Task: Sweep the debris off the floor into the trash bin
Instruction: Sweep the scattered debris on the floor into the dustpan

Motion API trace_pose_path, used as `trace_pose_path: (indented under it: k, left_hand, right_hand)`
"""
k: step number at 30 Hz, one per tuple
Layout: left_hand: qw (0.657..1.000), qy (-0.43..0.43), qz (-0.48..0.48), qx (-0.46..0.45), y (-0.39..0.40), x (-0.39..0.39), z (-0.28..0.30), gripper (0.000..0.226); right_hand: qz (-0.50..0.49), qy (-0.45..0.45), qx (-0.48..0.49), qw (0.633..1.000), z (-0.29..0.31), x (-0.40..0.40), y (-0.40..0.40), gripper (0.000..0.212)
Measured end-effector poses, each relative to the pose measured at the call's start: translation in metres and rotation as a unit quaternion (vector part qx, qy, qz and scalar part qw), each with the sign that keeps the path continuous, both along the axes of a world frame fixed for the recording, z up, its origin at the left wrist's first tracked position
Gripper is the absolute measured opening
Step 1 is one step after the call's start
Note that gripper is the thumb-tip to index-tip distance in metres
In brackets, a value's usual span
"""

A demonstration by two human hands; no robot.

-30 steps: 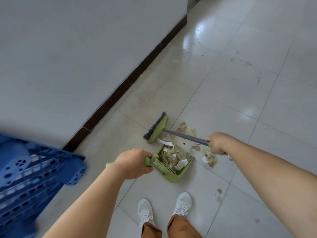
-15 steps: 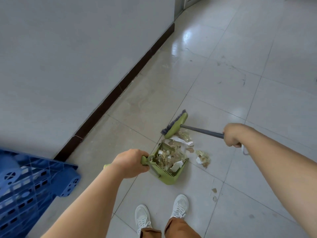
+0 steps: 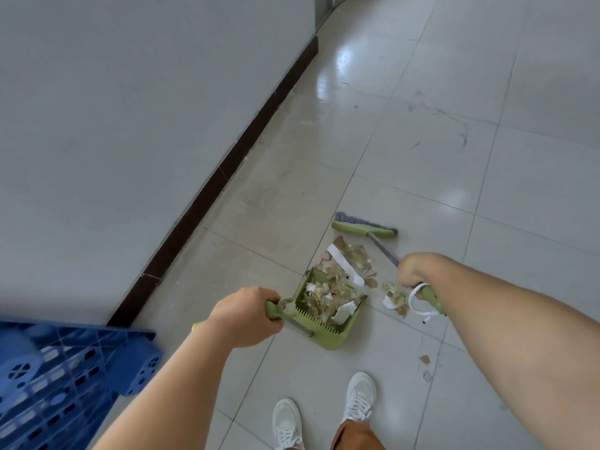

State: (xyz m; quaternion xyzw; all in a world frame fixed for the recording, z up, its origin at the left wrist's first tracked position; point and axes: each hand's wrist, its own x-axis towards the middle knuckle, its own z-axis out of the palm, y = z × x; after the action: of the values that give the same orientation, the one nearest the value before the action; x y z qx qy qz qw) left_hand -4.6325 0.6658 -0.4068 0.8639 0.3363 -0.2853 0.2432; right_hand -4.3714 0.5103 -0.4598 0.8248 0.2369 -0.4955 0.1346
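left: wall, blue crate | right: open floor

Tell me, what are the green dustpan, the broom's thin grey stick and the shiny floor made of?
The green dustpan looks like matte moulded plastic: one even colour, with comb teeth formed into its edge. The broom's thin grey stick seems to be metal, slim and straight, though painted plastic is possible. The shiny floor looks like glazed ceramic tile: square joints and bright window reflections.
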Motion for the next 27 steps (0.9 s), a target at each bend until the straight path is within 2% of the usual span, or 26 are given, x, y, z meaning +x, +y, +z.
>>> trace_pose_path:
  k: [3,5,8,13,14,17,19,23,27]
  left_hand:
    - [1.000,0.007,0.003,-0.018,0.008,0.005,0.000,0.018]
    - [0.999,0.009,0.007,-0.031,0.013,0.009,0.002,0.016]
    - [0.999,0.002,0.003,-0.042,0.020,0.012,0.002,0.015]
    - [0.998,-0.032,-0.026,-0.054,0.026,0.011,-0.003,0.004]
    - [0.997,-0.039,-0.036,-0.055,0.026,0.009,-0.004,0.008]
    - [0.995,-0.055,-0.062,-0.059,0.027,0.002,-0.005,0.015]
    - [0.994,-0.060,-0.075,-0.059,0.028,-0.003,-0.005,0.017]
    - [0.993,-0.061,-0.089,-0.055,0.028,-0.013,-0.005,0.015]
    - [0.992,-0.065,-0.093,-0.054,0.027,-0.018,-0.004,0.014]
  right_hand:
    - [0.137,0.016,-0.085,0.987,-0.002,-0.036,0.004,0.024]
    - [0.182,0.030,-0.122,0.975,-0.006,-0.062,0.003,0.028]
    - [0.183,0.060,-0.124,0.973,0.002,-0.102,-0.003,0.036]
    - [0.204,0.121,-0.132,0.962,0.029,-0.178,-0.008,0.032]
    - [0.208,0.129,-0.127,0.961,0.035,-0.193,-0.008,0.029]
    - [0.185,0.140,-0.110,0.966,0.046,-0.229,-0.015,0.021]
    - [0.122,0.145,-0.109,0.976,0.046,-0.244,-0.022,0.016]
    - [0.068,0.155,-0.116,0.979,0.047,-0.263,-0.038,0.023]
    - [-0.003,0.128,-0.094,0.987,0.046,-0.259,-0.039,0.016]
